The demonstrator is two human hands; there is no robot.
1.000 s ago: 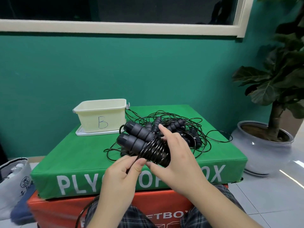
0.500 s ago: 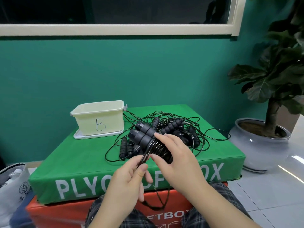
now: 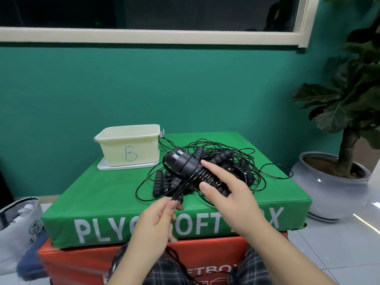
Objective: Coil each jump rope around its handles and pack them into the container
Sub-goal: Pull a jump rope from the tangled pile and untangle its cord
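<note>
A white bag (image 3: 18, 225) sits on the floor at far left. On the green box (image 3: 115, 194), stacked on an orange box (image 3: 82, 262), a cream container (image 3: 129, 148) marked "B" stands at the back left corner on a white lid (image 3: 107, 167). The left hand (image 3: 153, 224) pinches black cord (image 3: 182, 187) between thumb and fingers. That cord runs up to the 2 handles (image 3: 181, 162) of a jump rope, gripped in the right hand (image 3: 230, 192), fingers curled around the coils, forefinger straight. Behind them lies a tangled pile of ropes (image 3: 236, 161). A potted plant (image 3: 337, 124) stands at right.
</note>
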